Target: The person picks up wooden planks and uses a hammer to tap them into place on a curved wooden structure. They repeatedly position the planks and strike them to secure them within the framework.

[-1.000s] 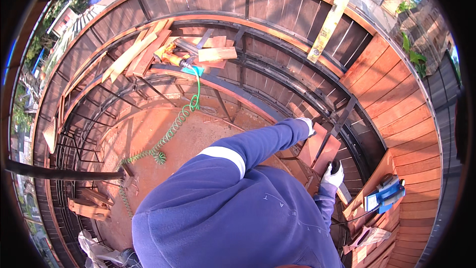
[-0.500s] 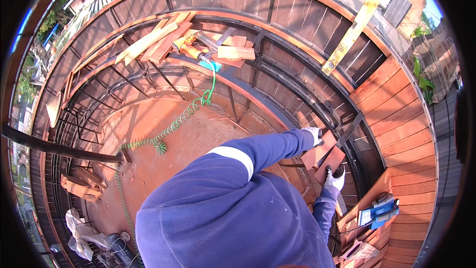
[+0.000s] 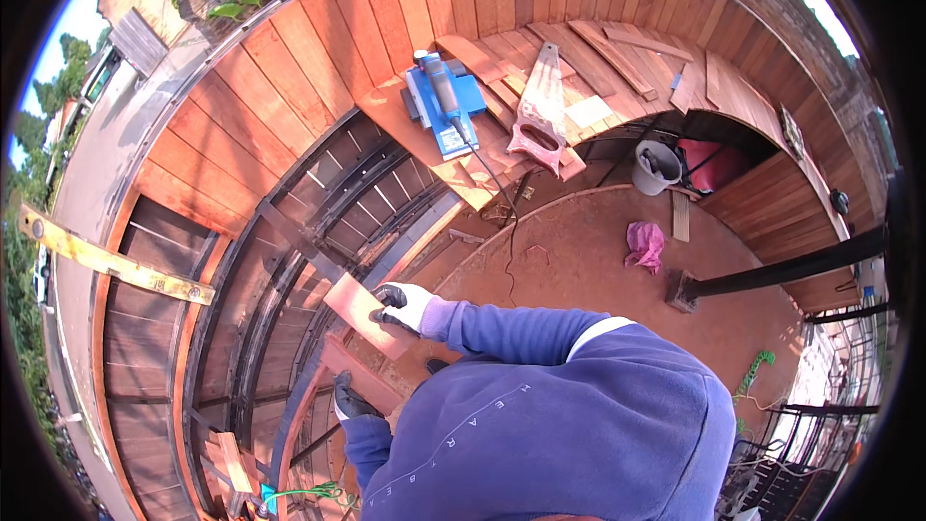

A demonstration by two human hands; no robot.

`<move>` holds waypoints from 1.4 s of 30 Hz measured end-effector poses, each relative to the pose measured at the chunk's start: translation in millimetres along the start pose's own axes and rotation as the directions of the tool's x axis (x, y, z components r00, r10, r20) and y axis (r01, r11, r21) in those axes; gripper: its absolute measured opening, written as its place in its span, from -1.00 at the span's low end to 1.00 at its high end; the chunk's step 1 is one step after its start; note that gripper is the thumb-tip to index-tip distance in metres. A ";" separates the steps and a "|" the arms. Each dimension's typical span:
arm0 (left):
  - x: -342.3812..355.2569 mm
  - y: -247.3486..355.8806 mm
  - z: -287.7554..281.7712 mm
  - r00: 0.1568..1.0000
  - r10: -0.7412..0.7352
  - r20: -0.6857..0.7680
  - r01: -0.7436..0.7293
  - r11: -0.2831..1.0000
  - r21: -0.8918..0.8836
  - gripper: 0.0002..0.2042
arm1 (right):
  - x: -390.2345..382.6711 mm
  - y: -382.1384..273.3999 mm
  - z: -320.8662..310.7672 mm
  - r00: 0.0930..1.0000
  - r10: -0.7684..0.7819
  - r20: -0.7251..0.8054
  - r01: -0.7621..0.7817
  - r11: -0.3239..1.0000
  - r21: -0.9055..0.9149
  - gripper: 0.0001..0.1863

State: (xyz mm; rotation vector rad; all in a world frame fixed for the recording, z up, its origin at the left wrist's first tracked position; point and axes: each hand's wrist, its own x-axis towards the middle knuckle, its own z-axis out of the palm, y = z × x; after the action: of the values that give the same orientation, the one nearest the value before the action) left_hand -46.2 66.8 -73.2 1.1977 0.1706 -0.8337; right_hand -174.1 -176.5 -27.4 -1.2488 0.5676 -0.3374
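Note:
My right hand (image 3: 405,308), in a white glove with black fingers, grips a short reddish wooden board (image 3: 353,305) by its long edge. Just below it my left hand (image 3: 353,399), gloved too, holds a second reddish wooden board (image 3: 365,378) at its near side; part of that hand is hidden by the sleeve and board. The two boards are at an angle to each other, over the dark metal frame of the curved bench. A dark flat bar (image 3: 301,243) reaches to the upper end of the right-hand board.
On the slatted bench ahead lie a blue power planer (image 3: 446,101) with a cord, a handsaw (image 3: 540,121) and loose strips. A yellow spirit level (image 3: 116,256) rests across the wall rim at left. Beyond are a grey bucket (image 3: 657,167), a pink cloth (image 3: 644,246) and a black post (image 3: 781,265).
My view and body have turned to the right, so the planer, saw and finished-looking bench show ahead. Both hands still hold the boards, which are now farther apart.

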 end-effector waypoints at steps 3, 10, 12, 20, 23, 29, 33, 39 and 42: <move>-24.8 3.0 79.9 0.984 -0.027 0.175 0.001 0.989 0.150 -0.68 | -48.1 17.9 -28.1 0.991 -0.032 -0.128 0.034 0.999 0.016 -0.71; -2.3 -53.2 179.0 0.792 -0.153 0.591 0.038 0.979 0.202 -0.91 | -132.6 6.9 -95.2 0.939 -0.038 -0.342 0.041 0.999 0.000 -0.59; -20.2 -59.3 223.9 0.748 -0.264 0.609 0.132 0.958 0.253 -0.90 | -145.6 -12.2 -109.2 0.876 -0.049 -0.480 -0.006 0.994 -0.112 -0.58; -50.0 -125.5 386.0 0.540 -0.167 0.825 -0.389 0.820 0.420 -0.71 | -194.1 -79.0 -257.7 0.782 -0.194 -0.593 0.212 0.976 -0.039 -0.49; -86.6 -132.0 455.5 0.524 -0.158 0.837 -0.376 0.839 0.394 -0.42 | -192.7 -105.2 -360.8 0.692 -0.293 -0.660 0.327 0.942 -0.075 -0.51; -65.6 -142.2 429.6 0.589 -0.369 0.719 -0.162 0.817 0.553 -0.40 | -105.9 -150.3 -579.8 0.588 -0.251 -0.769 -0.300 0.815 -0.496 -0.50; -40.1 -164.7 354.9 0.768 -0.408 0.494 0.043 0.802 0.596 -0.52 | -35.3 -143.3 -687.4 0.584 -0.260 -0.769 -0.464 0.671 -0.579 -0.35; -33.2 -222.2 163.0 0.941 -0.298 0.163 0.123 0.745 0.656 -0.65 | 13.4 -179.2 -661.0 0.623 -0.179 -0.762 -0.622 0.477 -0.621 -0.37; -65.2 -259.6 80.4 0.955 -0.281 -0.092 0.254 0.618 0.744 -0.66 | 22.2 -185.3 -648.7 0.656 -0.276 -0.702 -0.603 0.369 -0.708 -0.43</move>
State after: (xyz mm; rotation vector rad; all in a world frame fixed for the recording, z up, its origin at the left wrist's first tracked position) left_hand -284.5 -1.4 -202.3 1.9805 -0.0442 -1.2552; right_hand -517.0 -756.6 11.1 -2.1366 1.8472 -0.3216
